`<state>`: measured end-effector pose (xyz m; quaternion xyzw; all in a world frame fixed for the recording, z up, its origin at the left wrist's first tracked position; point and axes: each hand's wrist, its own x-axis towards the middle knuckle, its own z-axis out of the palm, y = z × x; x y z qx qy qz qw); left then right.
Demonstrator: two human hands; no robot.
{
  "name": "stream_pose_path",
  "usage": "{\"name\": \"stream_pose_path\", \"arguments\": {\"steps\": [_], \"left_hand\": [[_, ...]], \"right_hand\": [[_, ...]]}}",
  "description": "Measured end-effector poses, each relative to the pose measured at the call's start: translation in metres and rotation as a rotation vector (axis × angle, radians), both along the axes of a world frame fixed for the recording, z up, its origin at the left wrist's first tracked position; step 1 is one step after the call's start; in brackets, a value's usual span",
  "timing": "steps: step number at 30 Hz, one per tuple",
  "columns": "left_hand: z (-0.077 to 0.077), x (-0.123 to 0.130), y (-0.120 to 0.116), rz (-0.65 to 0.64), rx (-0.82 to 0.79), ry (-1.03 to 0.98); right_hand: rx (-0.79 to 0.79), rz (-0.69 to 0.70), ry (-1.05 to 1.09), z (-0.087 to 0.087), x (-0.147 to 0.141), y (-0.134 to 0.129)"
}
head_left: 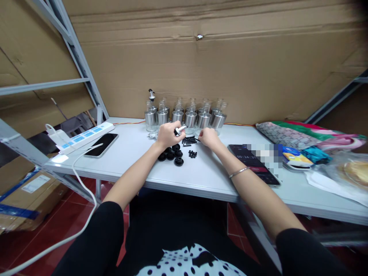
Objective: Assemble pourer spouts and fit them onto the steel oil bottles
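Observation:
My left hand (169,135) is closed round a silver pourer spout (181,129) with black parts, held just above the table. My right hand (208,138) is lowered with its fingertips pinched on a small black tube (197,139), at the edge of a pile of similar black tubes (188,140). Black ribbed stoppers (170,155) lie in a cluster below my left hand. Tiny black caps (192,154) sit to their right. More silver spouts (151,135) lie partly hidden behind my left hand.
Glass bottles with steel sleeves (191,118) stand in two rows behind; one at back left carries a pourer (151,94). A phone (103,145) and power strip (86,136) lie left. A tablet-like device (255,165), fabric (304,134) and plastic-wrapped food (356,172) lie right. Cardboard (201,65) stands behind.

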<state>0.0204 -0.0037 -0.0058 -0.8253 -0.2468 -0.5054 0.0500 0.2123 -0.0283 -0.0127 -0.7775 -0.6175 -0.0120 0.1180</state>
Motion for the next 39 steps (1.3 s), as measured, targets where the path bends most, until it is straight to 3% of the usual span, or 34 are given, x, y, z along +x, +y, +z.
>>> {"name": "stream_pose_path", "arguments": {"steps": [16, 22, 31, 39], "left_hand": [[-0.001, 0.0, 0.0, 0.005, 0.003, 0.019], [-0.001, 0.0, 0.0, 0.002, 0.002, 0.016], [-0.001, 0.0, 0.0, 0.002, -0.019, 0.033], [-0.001, 0.001, -0.001, 0.005, -0.017, 0.022]], "right_hand": [[-0.008, 0.054, 0.08, 0.01, -0.008, -0.007], [-0.058, 0.318, 0.007, 0.019, -0.009, -0.012], [-0.159, 0.387, -0.024, 0.02, -0.003, -0.013], [-0.137, 0.324, -0.098, 0.014, -0.01, -0.014]]}}
